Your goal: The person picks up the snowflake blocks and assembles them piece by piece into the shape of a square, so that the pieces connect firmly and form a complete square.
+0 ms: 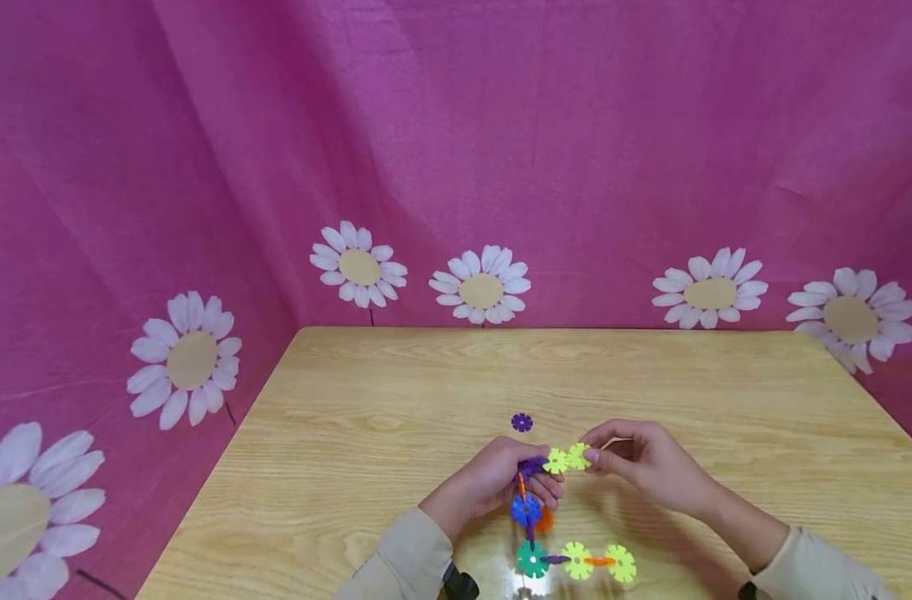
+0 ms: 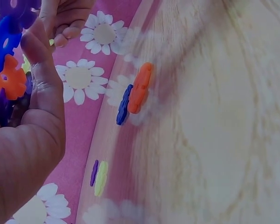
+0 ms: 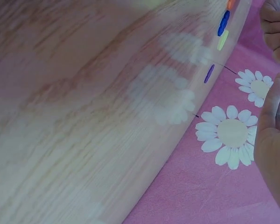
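Observation:
My left hand (image 1: 493,479) grips a purple snowflake disc (image 1: 533,466) in a chain of notched plastic snowflake discs. From that hand the chain hangs through an orange disc (image 1: 522,485) and a blue disc (image 1: 527,509) to a green disc (image 1: 533,559). It then runs right to a yellow end disc (image 1: 621,563). Two joined yellow discs stick out from the grip toward my right hand (image 1: 654,467), whose thumb and fingers pinch the outer yellow disc (image 1: 578,456). In the left wrist view, a blue disc (image 2: 5,44) and an orange disc (image 2: 9,77) show beside the left fingers.
A loose purple disc (image 1: 522,422) lies on the wooden table (image 1: 396,375) beyond the hands. The left wrist view shows other loose discs there: orange (image 2: 140,88), blue (image 2: 124,105) and yellow (image 2: 101,178). A pink daisy-printed cloth (image 1: 546,167) hangs behind.

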The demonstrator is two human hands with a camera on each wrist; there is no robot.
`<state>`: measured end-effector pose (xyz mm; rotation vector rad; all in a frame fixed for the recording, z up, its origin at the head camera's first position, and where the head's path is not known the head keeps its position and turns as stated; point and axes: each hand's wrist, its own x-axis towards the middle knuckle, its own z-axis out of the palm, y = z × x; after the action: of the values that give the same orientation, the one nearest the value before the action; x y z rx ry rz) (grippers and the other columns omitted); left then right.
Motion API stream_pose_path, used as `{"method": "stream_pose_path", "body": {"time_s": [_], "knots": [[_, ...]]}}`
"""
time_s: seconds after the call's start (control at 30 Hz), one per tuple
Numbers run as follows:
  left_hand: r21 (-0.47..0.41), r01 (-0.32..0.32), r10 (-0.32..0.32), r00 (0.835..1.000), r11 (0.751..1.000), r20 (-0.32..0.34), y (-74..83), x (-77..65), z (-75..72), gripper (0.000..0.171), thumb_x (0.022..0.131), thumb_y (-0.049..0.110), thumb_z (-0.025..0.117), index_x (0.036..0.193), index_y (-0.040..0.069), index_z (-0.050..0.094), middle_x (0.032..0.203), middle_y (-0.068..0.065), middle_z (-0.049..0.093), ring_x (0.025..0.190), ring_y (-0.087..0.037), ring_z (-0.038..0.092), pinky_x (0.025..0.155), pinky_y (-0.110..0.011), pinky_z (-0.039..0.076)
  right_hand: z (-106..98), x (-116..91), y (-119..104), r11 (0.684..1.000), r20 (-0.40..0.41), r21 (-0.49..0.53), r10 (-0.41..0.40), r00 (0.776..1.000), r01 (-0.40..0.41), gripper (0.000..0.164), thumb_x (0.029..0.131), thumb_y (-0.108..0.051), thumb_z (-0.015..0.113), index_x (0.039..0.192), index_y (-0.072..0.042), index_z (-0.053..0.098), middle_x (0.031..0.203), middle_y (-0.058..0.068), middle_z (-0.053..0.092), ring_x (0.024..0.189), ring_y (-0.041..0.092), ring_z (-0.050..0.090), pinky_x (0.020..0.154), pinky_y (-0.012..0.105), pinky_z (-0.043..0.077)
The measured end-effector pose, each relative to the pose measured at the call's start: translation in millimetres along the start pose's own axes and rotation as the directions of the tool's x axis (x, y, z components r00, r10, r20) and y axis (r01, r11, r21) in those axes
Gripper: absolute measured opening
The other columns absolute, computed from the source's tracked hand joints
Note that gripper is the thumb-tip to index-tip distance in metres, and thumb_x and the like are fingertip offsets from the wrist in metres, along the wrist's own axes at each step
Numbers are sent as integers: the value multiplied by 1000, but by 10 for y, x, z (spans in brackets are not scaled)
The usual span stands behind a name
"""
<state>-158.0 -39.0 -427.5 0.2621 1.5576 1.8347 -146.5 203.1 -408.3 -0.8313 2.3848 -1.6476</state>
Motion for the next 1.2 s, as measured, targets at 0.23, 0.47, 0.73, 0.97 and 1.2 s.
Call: {"method": "stream_pose_path", "body": {"time_s": [0.23,0.47,0.73,0.97,1.2], "knots": [[-13,-15,15,1000,1000,1,-6,3,1,52,103,23,44,109,-26,59,69,-1,70,60,-8,70,63,-21,59,20,9,-7,1000,-20,-19,-1,1000,1,13,97,-9,64,106,1,66,98,17,71,84,17,75,74,37,62],[-9,-14,15,1000,1000,17,-9,14,-12,55,104,23,42,112,-30,54,68,1,69,58,-7,69,59,-18,55,65,38,-18,998,-78,-59,-10,997,5,11,95,-8,66,103,-1,66,95,15,73,84,16,75,76,29,61],[-22,-9,8,1000,1000,-8,-9,18,-28,54,102,23,45,110,-29,55,67,1,70,58,-8,68,57,-18,54,124,22,-65,998,-79,-53,-18,997,14,8,92,-6,70,97,-1,68,93,14,72,84,11,75,73,35,62],[-35,-17,14,996,999,-91,12,4,-43,42,101,22,48,100,-16,66,65,-1,70,56,-8,68,54,-17,54,201,64,-119,999,-102,-47,-16,995,11,6,90,-4,72,89,-1,68,87,11,72,78,16,75,71,36,62],[-26,8,-12,992,1000,-122,27,-11,-26,39,101,19,49,96,-14,67,65,-2,69,56,-9,68,54,-17,55,206,87,-99,1000,-72,-8,21,997,-21,6,90,-4,72,87,-1,67,87,14,72,78,19,75,73,39,61]]}}
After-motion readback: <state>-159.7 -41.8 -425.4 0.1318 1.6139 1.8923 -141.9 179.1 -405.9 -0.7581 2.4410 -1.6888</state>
